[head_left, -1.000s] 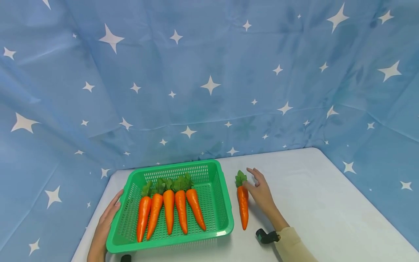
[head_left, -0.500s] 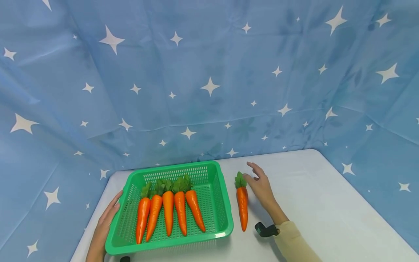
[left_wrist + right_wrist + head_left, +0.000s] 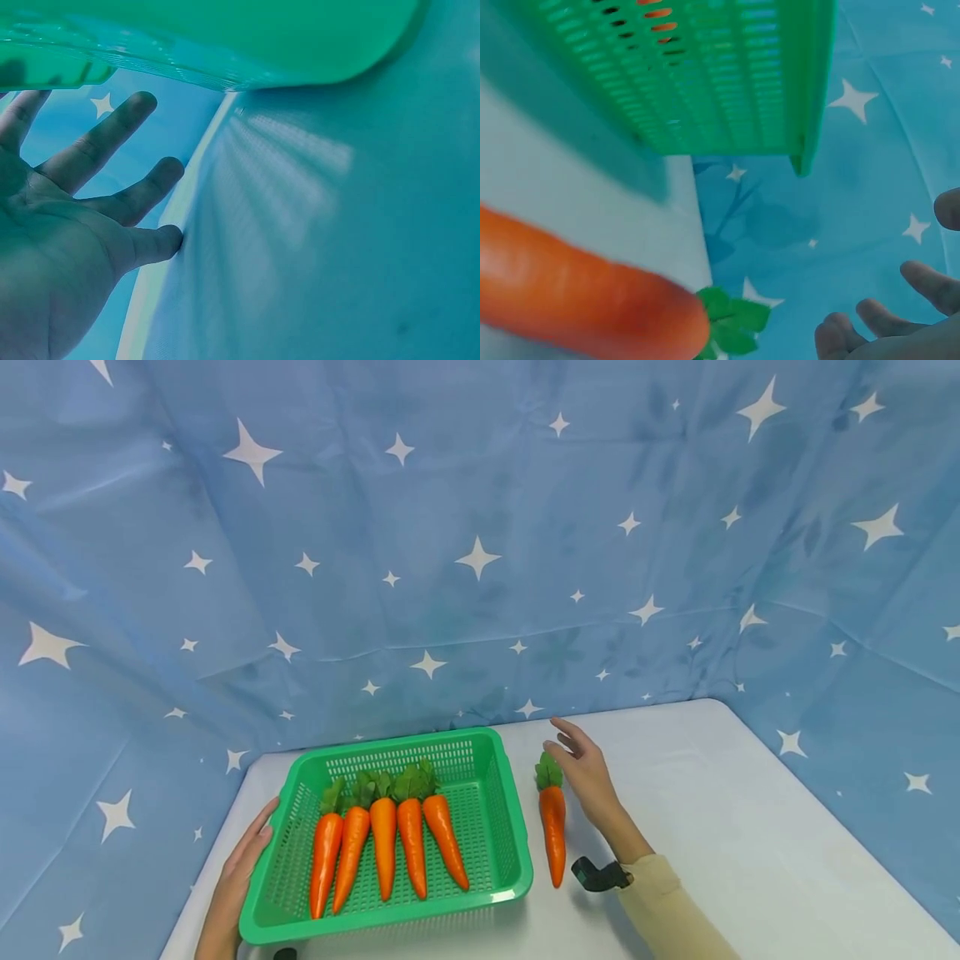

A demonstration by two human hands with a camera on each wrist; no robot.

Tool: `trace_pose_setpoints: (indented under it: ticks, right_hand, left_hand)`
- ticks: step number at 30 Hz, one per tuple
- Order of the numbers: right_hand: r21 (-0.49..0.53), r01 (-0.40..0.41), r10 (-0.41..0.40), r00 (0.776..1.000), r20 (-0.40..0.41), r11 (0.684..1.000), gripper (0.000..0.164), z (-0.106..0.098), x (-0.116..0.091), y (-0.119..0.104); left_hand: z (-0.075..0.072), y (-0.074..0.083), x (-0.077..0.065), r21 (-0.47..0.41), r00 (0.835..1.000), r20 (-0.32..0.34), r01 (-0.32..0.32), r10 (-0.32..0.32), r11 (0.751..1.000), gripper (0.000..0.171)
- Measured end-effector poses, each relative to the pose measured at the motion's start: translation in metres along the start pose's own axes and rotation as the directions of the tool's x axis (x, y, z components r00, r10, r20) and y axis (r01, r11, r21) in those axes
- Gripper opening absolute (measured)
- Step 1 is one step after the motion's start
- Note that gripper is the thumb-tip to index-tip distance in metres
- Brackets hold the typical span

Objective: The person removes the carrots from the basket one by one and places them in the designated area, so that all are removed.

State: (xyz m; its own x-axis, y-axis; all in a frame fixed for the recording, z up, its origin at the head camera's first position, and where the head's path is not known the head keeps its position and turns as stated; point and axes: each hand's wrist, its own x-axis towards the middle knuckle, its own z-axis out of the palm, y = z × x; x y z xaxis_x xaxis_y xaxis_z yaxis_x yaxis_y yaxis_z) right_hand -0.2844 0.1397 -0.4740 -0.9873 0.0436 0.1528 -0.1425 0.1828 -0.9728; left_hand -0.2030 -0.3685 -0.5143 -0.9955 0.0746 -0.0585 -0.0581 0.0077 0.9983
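Observation:
A green plastic basket [image 3: 390, 917] with slotted walls stands on the table, holding several orange carrots [image 3: 383, 843] side by side, leafy ends toward the back. My left hand [image 3: 234, 881] rests against its left rim; in the left wrist view, the hand's [image 3: 67, 232] visible fingers are spread below the basket. Right of the basket lies one carrot [image 3: 552, 835] on the table. My right hand [image 3: 588, 777] hovers by its green leaves, fingers loosely bent. In the right wrist view, the hand [image 3: 907, 330] is apart from the carrot [image 3: 592, 285], with nothing in it.
The white table [image 3: 720, 827] extends to the right of the right hand. Behind it hangs a blue curtain [image 3: 420, 568] with white stars. A black wrist-worn device [image 3: 600, 875] sits at the right cuff.
My right hand has moved away from the single carrot's top, toward the back and slightly left over its leaves. The carrots, the basket and my left hand stay in place.

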Motion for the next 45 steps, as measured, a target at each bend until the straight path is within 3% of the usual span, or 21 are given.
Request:
trace_pose_setpoints:
  ticks: [7, 18, 28, 39, 45]
  right_hand:
    - [0.066, 0.035, -0.039, 0.998, 0.056, 0.997, 0.052, 0.011, 0.006, -0.02]
    - [0.11, 0.107, -0.118, 0.988, 0.104, 0.988, 0.052, 0.026, 0.017, -0.049]
    - [0.091, 0.132, -0.145, 0.977, 0.155, 0.987, 0.052, 0.051, 0.022, -0.07]
    - [0.07, 0.123, -0.137, 0.959, 0.248, 0.99, 0.052, 0.084, 0.022, -0.078]
    - [0.055, 0.134, -0.144, 0.943, 0.299, 0.989, 0.053, 0.101, 0.022, -0.079]
  left_hand:
    - [-0.001, 0.0, -0.001, 0.012, 1.0, -0.01, 0.022, -0.021, 1.0, 0.067]
    - [0.0, 0.002, 0.001, -0.018, 0.999, 0.024, -0.029, 0.029, 0.999, 0.066]
    - [0.0, 0.001, 0.0, 0.016, 1.0, 0.008, 0.004, -0.004, 1.0, 0.067]
    - [0.001, 0.004, 0.0, 0.017, 0.999, -0.015, 0.041, -0.041, 0.999, 0.067]
    - [0.002, 0.003, -0.002, -0.003, 1.0, -0.011, 0.013, -0.013, 1.0, 0.065]
